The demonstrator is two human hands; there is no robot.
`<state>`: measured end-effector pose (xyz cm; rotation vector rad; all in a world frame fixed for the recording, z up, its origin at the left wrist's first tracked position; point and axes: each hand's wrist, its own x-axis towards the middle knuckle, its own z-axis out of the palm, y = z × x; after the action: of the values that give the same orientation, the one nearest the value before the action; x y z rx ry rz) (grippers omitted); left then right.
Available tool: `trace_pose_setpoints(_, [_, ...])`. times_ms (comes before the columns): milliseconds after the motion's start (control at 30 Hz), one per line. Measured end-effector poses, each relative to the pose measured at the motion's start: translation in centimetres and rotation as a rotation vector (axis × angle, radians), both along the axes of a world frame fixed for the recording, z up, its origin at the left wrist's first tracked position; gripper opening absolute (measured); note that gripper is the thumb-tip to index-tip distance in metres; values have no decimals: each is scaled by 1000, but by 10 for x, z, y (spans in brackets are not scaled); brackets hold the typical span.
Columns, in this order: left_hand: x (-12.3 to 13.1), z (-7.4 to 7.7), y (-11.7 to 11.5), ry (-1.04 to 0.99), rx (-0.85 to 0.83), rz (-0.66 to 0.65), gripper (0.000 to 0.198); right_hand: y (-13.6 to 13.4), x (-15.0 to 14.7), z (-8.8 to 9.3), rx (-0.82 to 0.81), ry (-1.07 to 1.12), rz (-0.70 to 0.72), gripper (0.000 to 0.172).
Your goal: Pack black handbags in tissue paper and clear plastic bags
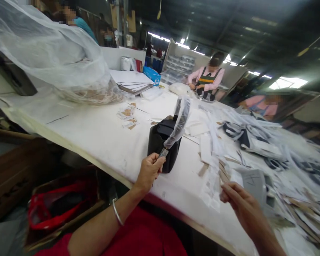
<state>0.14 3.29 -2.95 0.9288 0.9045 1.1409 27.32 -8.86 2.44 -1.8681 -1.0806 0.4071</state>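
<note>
A small black bag (156, 140) stands on the white table. Its handle (180, 122) arches up and is wrapped in clear plastic film. With thumb and fingers closed, my left hand (150, 169) pinches the lower end of that handle, where a small shiny piece (164, 153) shows at the bag's front. To the right, apart from the bag, my right hand (237, 197) has its fingertips pressed together over the table. Whatever they pinch is too small and blurred to name. Thin clear plastic (210, 193) lies beside these fingertips.
Small tags (128, 115) lie behind the bag. Further left is a large plastic-covered bundle (77, 71). Stacked boards (133, 81) and a blue box (152, 74) stand at the back. Grey-black bags (256, 140) and scraps crowd the right. A co-worker (206, 80) works across the table.
</note>
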Motion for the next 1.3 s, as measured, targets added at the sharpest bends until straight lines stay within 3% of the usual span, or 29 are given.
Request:
trace_pose_setpoints(67, [-1, 2, -1, 14, 4, -9, 34, 31, -51, 13, -91, 190, 323, 37])
trace_pose_setpoints(133, [-2, 4, -2, 29, 16, -12, 35, 58, -96, 25, -92, 251, 493, 34])
trace_pose_setpoints(200, [-4, 5, -2, 43, 30, -9, 37, 79, -130, 33, -88, 239, 557, 35])
trace_pose_setpoints(300, [-5, 5, -2, 68, 55, -3, 41, 101, -155, 33, -101, 155, 522, 34])
trace_pose_setpoints(500, [-7, 4, -3, 2, 16, -30, 38, 119, -146, 17, -168, 143, 447, 36])
trace_pose_setpoints(700, [-11, 8, -1, -376, -209, -186, 32, 118, -133, 21, -288, 340, 586, 37])
trace_pose_setpoints(833, [-13, 11, -1, -492, -291, -285, 32, 116, -138, 13, -244, 290, 521, 28])
trace_pose_setpoints(1000, [-11, 13, -4, -477, -327, -260, 39, 116, -156, -5, -86, 22, 359, 24])
trace_pose_setpoints(1133, [-8, 16, -6, -396, -312, -210, 42, 115, -156, -6, -109, -168, 292, 30])
trace_pose_setpoints(1200, [-7, 16, -8, -347, -278, -158, 41, 111, -153, -2, -141, -107, 320, 29])
trace_pose_setpoints(1300, [-4, 15, -10, -265, -218, -114, 39, 101, -149, 4, -149, 241, 409, 34])
